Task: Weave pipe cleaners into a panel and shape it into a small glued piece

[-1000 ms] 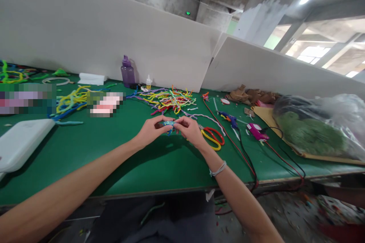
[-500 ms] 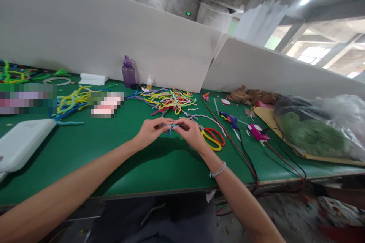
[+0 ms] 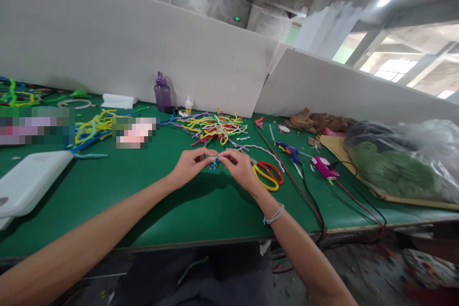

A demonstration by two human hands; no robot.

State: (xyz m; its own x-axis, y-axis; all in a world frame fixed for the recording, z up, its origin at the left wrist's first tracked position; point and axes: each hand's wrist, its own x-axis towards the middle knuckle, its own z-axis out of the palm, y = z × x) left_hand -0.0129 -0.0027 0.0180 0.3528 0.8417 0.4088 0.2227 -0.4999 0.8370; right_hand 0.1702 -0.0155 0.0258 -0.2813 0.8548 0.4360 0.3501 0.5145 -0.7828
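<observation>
Above the green tabletop, my left hand (image 3: 191,166) and my right hand (image 3: 236,165) meet with thumbs and forefingers pinched together. Between them is a small twisted piece of pipe cleaner (image 3: 214,165), mostly blue with bits of green and yellow, partly covered by the fingers. Both hands grip it, one from each side. Just beyond lies a loose heap of coloured pipe cleaners (image 3: 218,126). Scissors (image 3: 267,174) with one red and one yellow handle rest beside my right hand, their blades partly hidden behind it.
A blue glue gun (image 3: 289,150) and a magenta device (image 3: 324,167) with cords lie at the right, near a plastic bag of green material (image 3: 390,167). A purple bottle (image 3: 162,93) and small glue bottle (image 3: 188,105) stand at the back. A white power bank-like case (image 3: 32,181) lies left.
My fingers have shifted slightly on the pipe cleaner piece, and more of its blue and yellow underside shows between the hands. The things on the table have stayed in place.
</observation>
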